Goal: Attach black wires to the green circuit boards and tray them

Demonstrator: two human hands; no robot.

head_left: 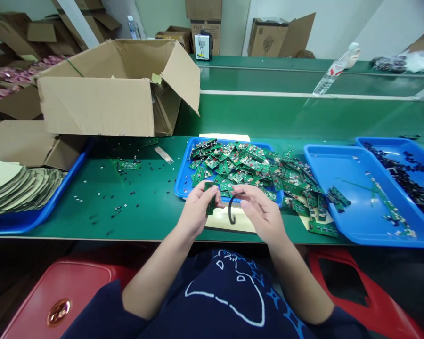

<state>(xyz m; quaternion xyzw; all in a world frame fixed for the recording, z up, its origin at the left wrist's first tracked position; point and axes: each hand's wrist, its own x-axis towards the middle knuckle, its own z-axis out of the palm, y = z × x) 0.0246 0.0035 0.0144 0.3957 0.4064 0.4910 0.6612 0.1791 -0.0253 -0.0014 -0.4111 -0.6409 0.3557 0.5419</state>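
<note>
A small green circuit board (211,203) is pinched upright between the fingers of my left hand (195,208). My right hand (263,213) has its thumb and fingers closed on a thin black curved strip (230,210), whose free end hooks downward in the gap between my hands. What exactly the strip is, I cannot make out. Just beyond both hands, a blue tray (181,179) carries a heap of circuit boards (242,162), and more boards spill over its right side. Pale yellow paper (229,220) lies on the bench below my hands.
To the right, one blue tray (318,165) holds a few board pieces; another (369,140) holds black parts (410,174). Scraps dot the green bench (151,202). At left stand a large cardboard box (99,106) and stacked paper sheets (31,190). A bottle (330,75) leans behind.
</note>
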